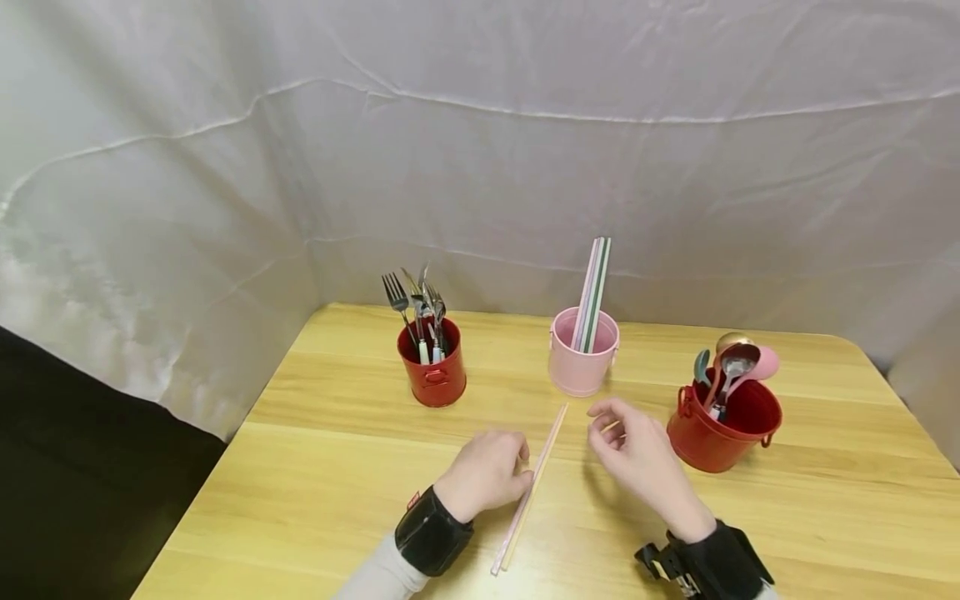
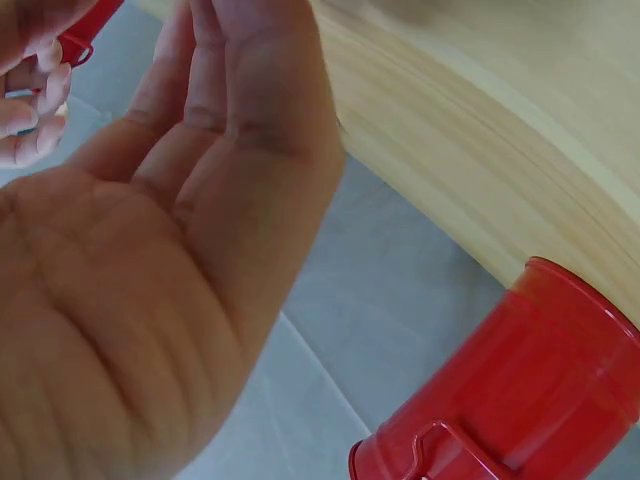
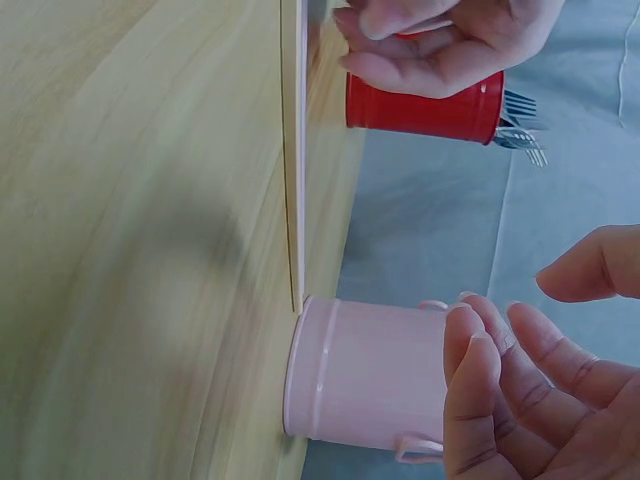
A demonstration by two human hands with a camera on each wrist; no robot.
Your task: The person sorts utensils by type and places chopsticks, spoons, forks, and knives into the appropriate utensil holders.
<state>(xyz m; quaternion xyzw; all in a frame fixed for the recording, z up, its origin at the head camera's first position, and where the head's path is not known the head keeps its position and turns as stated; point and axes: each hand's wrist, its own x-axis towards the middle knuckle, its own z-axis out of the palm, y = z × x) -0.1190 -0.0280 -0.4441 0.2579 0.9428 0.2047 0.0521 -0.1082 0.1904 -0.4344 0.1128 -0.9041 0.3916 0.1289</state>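
Observation:
Two chopsticks, a pink one (image 1: 514, 527) and a pale yellow one (image 1: 521, 529), lie side by side on the wooden table. My left hand (image 1: 486, 473) hovers just over them, fingers loosely bent; the right wrist view shows a small gap between its fingertips and the chopsticks. To their right, my right hand (image 1: 634, 450) is raised above the table, its fingers loosely curved and holding nothing. Beyond the hands stands a pink bucket (image 1: 576, 372) with several upright chopsticks (image 1: 592, 292) leaning in it. The left wrist view shows mostly my left palm (image 2: 110, 300).
A red bucket (image 1: 438, 383) of forks and other cutlery stands at the back left. On the right, close to my right hand, is another red bucket (image 1: 705, 442) holding several spoons (image 1: 738, 360). Grey cloth (image 1: 480, 183) hangs behind the table (image 1: 322, 467).

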